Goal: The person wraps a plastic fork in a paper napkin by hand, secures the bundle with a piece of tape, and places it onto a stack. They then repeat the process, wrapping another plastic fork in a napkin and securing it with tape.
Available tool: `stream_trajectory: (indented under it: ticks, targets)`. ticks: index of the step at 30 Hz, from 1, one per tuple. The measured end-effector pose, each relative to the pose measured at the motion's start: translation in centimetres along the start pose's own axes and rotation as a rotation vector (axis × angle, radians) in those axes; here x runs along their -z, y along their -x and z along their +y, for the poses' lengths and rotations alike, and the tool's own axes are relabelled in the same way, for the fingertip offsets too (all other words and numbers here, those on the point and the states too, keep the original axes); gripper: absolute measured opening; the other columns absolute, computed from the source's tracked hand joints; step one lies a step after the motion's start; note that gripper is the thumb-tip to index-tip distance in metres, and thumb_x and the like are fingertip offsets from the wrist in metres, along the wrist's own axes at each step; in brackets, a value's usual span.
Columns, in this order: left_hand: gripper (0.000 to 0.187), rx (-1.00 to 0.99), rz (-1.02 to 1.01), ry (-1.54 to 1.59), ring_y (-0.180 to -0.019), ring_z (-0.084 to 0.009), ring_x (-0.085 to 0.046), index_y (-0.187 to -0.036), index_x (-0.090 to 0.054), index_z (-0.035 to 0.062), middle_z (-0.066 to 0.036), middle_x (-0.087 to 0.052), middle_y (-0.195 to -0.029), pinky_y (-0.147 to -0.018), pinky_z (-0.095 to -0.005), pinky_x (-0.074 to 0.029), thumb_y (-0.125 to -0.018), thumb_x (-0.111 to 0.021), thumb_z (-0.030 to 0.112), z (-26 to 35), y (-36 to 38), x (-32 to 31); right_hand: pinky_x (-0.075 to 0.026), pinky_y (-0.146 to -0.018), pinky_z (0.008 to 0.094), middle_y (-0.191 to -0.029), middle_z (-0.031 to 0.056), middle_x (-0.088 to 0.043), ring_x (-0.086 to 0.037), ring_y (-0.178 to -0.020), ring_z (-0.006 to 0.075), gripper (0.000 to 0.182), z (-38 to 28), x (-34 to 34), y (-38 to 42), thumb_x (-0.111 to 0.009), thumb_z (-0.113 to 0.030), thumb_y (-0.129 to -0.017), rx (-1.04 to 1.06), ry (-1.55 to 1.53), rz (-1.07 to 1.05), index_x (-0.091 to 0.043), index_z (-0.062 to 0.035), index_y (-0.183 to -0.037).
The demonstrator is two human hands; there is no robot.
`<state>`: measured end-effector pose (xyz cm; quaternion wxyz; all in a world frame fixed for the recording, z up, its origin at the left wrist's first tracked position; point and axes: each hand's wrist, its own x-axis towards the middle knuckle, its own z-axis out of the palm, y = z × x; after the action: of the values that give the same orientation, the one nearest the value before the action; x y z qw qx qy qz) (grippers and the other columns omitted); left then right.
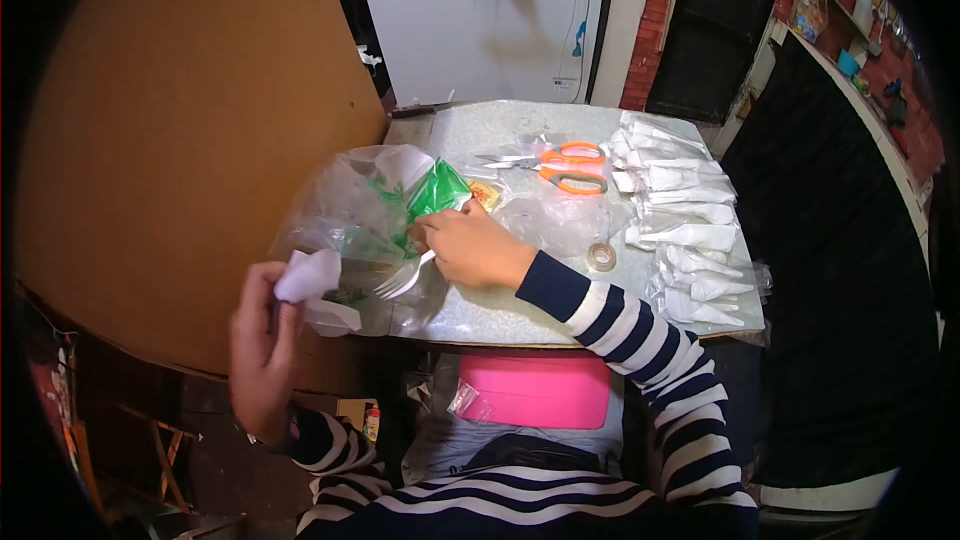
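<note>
1. Left grip: pinching folded white tissue, near bench's near-left corner.
2. White fork: toward near edge, handle running under right grip.
3. Right grip: fingers curled beside green packaging; whether pinching, cannot tell.

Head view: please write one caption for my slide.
Left hand holding white tissue, right hand at a white fork, orange-handled scissors beyond.

Fork white, napkin white. Plastic green. Scissor grips orange. Tub pink. Sleeve navy-and-white stripes. Panel brown, curtain black, freezer pale grey.
</note>
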<state>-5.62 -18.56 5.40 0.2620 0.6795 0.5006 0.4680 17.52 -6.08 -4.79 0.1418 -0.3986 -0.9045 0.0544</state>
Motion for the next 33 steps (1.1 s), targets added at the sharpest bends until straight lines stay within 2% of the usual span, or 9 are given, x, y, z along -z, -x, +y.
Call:
stream_trajectory:
  ticks: [3,10,13,16,19,20,24,27,33]
  targets:
    - [0.016,-0.058,0.144,0.223,-0.088,-0.0071,-0.048,-0.103,-0.052,0.0009,-0.002,-0.056,-0.096,-0.079,-0.0203,-0.038,-0.1,-0.048,0.016,1.6,-1.0,-0.9,-0.037,-0.088,0.0479,-0.102,0.0085,-0.061,-0.058,-0.099,0.0277,0.024,0.7,0.4,-0.1,-0.052,-0.012,-0.08,0.07,-0.051,0.155,-0.062,-0.0052,-0.101]
    - [0.026,-0.182,0.084,0.618,-0.098,-0.0097,-0.055,-0.12,-0.052,-0.0017,-0.005,-0.061,-0.109,-0.086,-0.0245,-0.043,-0.099,-0.051,0.014,0.2,-6.4,-4.9,-0.041,-0.091,0.0399,-0.103,0.0151,-0.057,-0.055,-0.101,0.0331,0.033,2.6,4.1,0.6,-0.045,-0.007,-0.088,0.138,-0.293,0.468,-0.058,-0.003,-0.118]
    - [0.025,-0.22,-0.021,0.701,-0.095,-0.0084,-0.056,-0.119,-0.052,-0.0008,-0.004,-0.061,-0.107,-0.083,-0.0237,-0.045,-0.097,-0.053,0.012,0.1,-8.7,-7.1,-0.046,-0.083,0.0352,-0.096,0.013,-0.058,-0.059,-0.092,0.0281,0.029,4.2,7.0,1.8,-0.043,-0.012,-0.095,0.123,-0.481,0.624,-0.057,0.0002,-0.117]
    - [0.02,-0.184,-0.006,0.813,-0.086,-0.006,-0.057,-0.113,-0.054,0.0009,-0.004,-0.062,-0.102,-0.074,-0.0218,-0.047,-0.097,-0.054,0.013,1.2,-10.4,-10.1,-0.044,-0.066,0.0253,-0.085,0.0065,-0.055,-0.056,-0.074,0.0144,0.031,4.6,9.5,2.7,-0.042,-0.019,-0.1,-0.051,-1.463,0.788,-0.056,0.003,-0.116]
    - [0.021,-0.191,-0.118,0.748,-0.075,-0.0036,-0.055,-0.11,-0.049,0.0023,-0.002,-0.063,-0.089,-0.061,-0.0188,-0.044,-0.094,-0.06,0.011,0.3,-12.9,-13.5,-0.035,-0.055,0.0204,-0.078,0.0,-0.05,-0.045,-0.062,0.0028,0.035,7.5,11.8,4.6,-0.04,-0.024,-0.103,0.003,-1.659,0.591,-0.057,0.0036,-0.115]
    - [0.024,-0.163,-0.12,0.795,-0.073,-0.0036,-0.055,-0.109,-0.047,0.0032,-0.002,-0.063,-0.086,-0.06,-0.0187,-0.044,-0.092,-0.062,0.01,0.6,-13.2,-14.8,-0.027,-0.051,0.0192,-0.073,-0.0024,-0.044,-0.036,-0.057,0.0008,0.039,7.6,12.2,4.8,-0.044,-0.031,-0.101,-0.077,-1.598,0.57,-0.059,0.0025,-0.112]
    - [0.026,-0.16,-0.118,0.748,-0.071,-0.0055,-0.056,-0.094,-0.042,0.0078,-0.004,-0.061,-0.084,-0.059,-0.0199,-0.045,-0.088,-0.067,0.006,0.2,-14.7,-18.1,-0.03,-0.05,0.0198,-0.073,-0.002,-0.046,-0.042,-0.06,0.0021,0.052,7.4,12.8,6.3,-0.059,-0.05,-0.09,-0.364,-1.181,0.562,-0.061,-0.0001,-0.104]
    - [0.028,-0.282,-0.094,0.468,-0.072,-0.0051,-0.056,-0.091,-0.042,0.0086,-0.002,-0.06,-0.082,-0.059,-0.019,-0.045,-0.087,-0.069,0.009,-1.9,-16.1,-20.0,-0.035,-0.049,0.0208,-0.074,-0.0003,-0.051,-0.048,-0.063,0.0058,0.049,7.6,10.9,6.3,-0.064,-0.048,-0.087,-0.298,-0.93,0.615,-0.06,-0.0004,-0.1]
    - [0.03,-0.147,-0.187,0.684,-0.073,-0.007,-0.058,-0.1,-0.043,0.0071,-0.003,-0.06,-0.083,-0.059,-0.0206,-0.046,-0.086,-0.07,0.009,-3.2,-15.9,-21.0,-0.045,-0.06,0.0231,-0.077,0.0017,-0.059,-0.055,-0.069,0.0086,0.032,9.5,8.5,6.3,-0.071,-0.03,-0.085,-0.321,-0.906,0.633,-0.062,0.0,-0.092]
